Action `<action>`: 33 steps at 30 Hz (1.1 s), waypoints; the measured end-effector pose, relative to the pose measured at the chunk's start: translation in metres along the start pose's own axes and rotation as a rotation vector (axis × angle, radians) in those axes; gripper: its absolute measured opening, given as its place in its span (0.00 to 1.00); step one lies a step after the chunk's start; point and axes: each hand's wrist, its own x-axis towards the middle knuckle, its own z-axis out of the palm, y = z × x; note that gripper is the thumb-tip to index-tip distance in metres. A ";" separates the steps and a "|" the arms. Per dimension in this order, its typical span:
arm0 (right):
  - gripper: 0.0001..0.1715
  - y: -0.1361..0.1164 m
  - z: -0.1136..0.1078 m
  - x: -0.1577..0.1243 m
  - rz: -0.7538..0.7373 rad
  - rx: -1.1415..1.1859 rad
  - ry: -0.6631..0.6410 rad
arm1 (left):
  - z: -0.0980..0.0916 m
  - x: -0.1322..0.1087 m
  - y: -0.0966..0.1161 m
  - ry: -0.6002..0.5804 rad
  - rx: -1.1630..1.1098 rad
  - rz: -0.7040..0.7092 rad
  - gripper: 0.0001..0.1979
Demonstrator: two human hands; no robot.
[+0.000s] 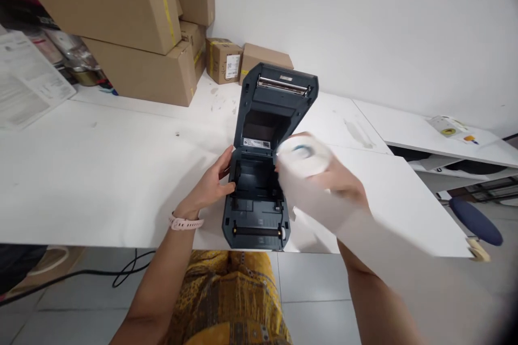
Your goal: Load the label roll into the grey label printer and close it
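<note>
A dark grey label printer (253,213) stands on the white table with its lid (238,113) raised, so its hollow bay and front roller show. My left hand (212,180) rests against the printer's left side, fingers stretched along the edge near the hinge. In my right hand (343,180) is a white label roll (287,164), held just right of the printer bay and blurred by motion. A long loose strip of the roll trails down to the lower right across my forearm. Part of my right hand is hidden behind the roll.
Cardboard boxes (141,73) are stacked at the back left, with smaller ones (224,59) against the wall. Papers in plastic (32,75) lie far left. A lower shelf unit (477,140) and a blue stool seat (475,221) are at right. A black cable (93,272) hangs below the table edge.
</note>
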 end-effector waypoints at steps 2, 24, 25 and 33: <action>0.38 -0.021 0.015 0.013 -0.002 -0.103 -0.228 | 0.000 0.001 0.001 -0.005 -0.019 0.006 0.57; 0.14 -0.044 0.016 0.019 -0.339 -0.063 0.247 | 0.000 -0.002 -0.004 -0.010 0.001 0.035 0.43; 0.14 -0.047 0.004 0.025 -0.341 -0.023 0.511 | 0.000 -0.003 -0.002 -0.010 0.009 0.033 0.43; 0.48 0.002 -0.037 0.086 -0.030 0.099 0.325 | -0.001 -0.004 0.000 -0.009 -0.029 0.035 0.40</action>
